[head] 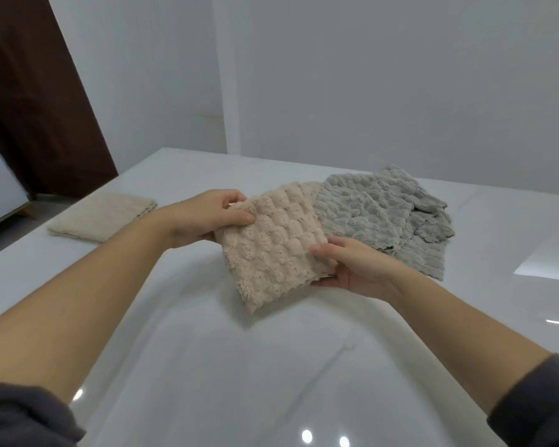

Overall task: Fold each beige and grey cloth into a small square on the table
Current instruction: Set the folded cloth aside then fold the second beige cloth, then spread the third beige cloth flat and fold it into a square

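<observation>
Hands of one person are seen from above, reaching out over a glossy white desk [207, 366]. A fluffy beige cloth [278, 246], folded to a rough square with a bumpy, ribbed surface, is held between them over the middle of the desk. Its far left corner is pinched by the left grip [213, 217], between the thumb and the curled fingers. Its right edge is grasped by the right grip [355, 269], with the thumb laid on the upper face and the palm and fingers cupped below. The cloth is tilted so that its near corner hangs lowest; whether that corner touches the desk cannot be told.

Just beyond it, to the right and farther away, a loose heap of grey cloths [384, 211] of the same bumpy fabric is spread on the desk. The heap is unfolded and rumpled, with scalloped edges showing on its right side. The held cloth's far edge is seen against this heap.

Well apart, near the far left edge of the desk, a second beige cloth [100, 217] lies folded flat into a neat rectangle.

Both forearms [94, 285] are bare, and dark grey sleeves [20, 417] are seen at the bottom corners. Behind the desk a plain pale wall [368, 75] is seen, with a dark brown door [39, 108] at the far left.
</observation>
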The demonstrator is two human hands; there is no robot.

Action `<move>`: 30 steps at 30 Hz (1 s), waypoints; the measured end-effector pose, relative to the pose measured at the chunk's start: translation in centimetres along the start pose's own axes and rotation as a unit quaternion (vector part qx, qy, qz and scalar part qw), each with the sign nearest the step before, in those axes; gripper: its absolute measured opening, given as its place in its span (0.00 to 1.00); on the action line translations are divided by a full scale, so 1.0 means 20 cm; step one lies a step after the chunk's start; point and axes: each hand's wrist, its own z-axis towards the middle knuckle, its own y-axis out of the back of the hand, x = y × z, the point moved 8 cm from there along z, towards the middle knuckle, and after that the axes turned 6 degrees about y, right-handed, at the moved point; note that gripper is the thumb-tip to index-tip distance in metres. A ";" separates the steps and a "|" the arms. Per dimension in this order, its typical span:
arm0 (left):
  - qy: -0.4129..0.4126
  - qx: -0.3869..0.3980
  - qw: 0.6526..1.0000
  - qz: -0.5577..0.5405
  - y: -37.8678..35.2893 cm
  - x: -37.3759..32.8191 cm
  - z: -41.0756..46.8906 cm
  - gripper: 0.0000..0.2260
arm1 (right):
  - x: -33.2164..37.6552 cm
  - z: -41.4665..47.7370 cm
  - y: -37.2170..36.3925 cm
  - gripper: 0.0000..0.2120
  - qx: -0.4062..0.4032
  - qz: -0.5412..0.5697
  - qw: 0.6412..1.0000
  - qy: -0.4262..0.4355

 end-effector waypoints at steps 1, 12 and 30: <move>0.004 -0.026 0.999 -0.029 0.07 0.02 0.02 0.05 | 0.02 0.06 -0.01 0.04 0.000 0.017 1.000 0.001; 0.054 -0.231 0.957 -0.167 0.51 0.21 0.56 0.13 | 0.32 0.87 0.11 0.02 -0.199 0.058 0.977 0.046; -0.068 -0.206 0.876 0.430 0.60 0.26 1.25 0.26 | 0.28 1.60 0.05 0.35 -0.013 -0.720 0.685 0.113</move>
